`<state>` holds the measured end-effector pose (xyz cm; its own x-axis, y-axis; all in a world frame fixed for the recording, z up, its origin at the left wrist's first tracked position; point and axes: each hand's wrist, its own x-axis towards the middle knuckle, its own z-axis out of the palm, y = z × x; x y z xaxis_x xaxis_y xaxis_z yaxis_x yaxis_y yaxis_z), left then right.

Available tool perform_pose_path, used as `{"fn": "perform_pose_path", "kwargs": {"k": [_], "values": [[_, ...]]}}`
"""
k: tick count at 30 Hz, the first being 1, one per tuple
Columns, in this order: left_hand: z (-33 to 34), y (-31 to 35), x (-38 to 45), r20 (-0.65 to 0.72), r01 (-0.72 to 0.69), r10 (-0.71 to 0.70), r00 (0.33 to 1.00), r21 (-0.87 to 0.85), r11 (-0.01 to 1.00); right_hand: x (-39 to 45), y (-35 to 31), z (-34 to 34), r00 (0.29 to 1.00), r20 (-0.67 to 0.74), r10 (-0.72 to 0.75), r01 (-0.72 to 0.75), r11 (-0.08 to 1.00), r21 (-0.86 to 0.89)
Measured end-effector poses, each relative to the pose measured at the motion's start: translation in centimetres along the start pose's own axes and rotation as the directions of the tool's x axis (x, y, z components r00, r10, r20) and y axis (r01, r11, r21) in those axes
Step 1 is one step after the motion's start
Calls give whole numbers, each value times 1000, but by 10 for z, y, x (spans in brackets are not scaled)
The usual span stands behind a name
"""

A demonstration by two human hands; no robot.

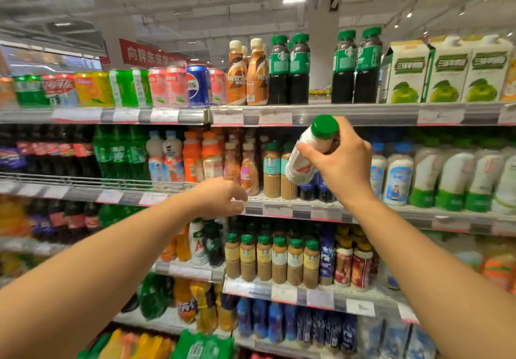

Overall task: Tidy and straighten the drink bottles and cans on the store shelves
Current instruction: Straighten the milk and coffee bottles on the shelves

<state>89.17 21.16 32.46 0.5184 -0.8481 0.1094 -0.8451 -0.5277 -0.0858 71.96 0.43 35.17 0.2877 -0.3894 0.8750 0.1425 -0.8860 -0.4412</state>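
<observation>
Fingers of the right hand [344, 163] form a grip clamped around a white bottle with a green cap [310, 152], tilted in front of the second shelf [279, 208]. Left hand [223, 197] rests at that shelf's edge, fingers loosely curled, holding nothing.

We're looking at the top shelf [349, 111], where cans [167, 86] are standing in a row at the left, then tan coffee bottles [247, 75], dark green-capped bottles [290, 70] and white cartons [444, 71]. The second shelf [282, 208] is carrying cola, green soda bottles [121, 150], orange drinks and milky white bottles [452, 176]. The third shelf [301, 294] is lining up small green-capped coffee bottles [279, 259].
</observation>
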Motion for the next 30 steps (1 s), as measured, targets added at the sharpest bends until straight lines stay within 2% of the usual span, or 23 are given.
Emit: {"fn": "perform_pose_path", "kwargs": {"k": [4,9,17,22,26,30], "values": [[38,-22,-16,123,35,-35,992,-2,999,-30,3,19,995,83,54,-59,996,63],[81,-72,-27,203,131,-122,972,-34,991,-64,1,50,975,170,141,-147,989,24],[158,-139,-5,136,162,-140,981,-162,973,-103,-1,117,919,304,252,-263,965,-5],[209,-164,24,142,147,-120,983,-204,968,-129,12,167,858,393,331,-315,943,-108],[226,-179,49,158,112,-81,984,-201,973,-148,21,197,809,467,356,-306,934,-183],[237,-184,75,140,57,-27,990,-219,974,-161,24,209,777,471,417,-356,909,-218]]}}
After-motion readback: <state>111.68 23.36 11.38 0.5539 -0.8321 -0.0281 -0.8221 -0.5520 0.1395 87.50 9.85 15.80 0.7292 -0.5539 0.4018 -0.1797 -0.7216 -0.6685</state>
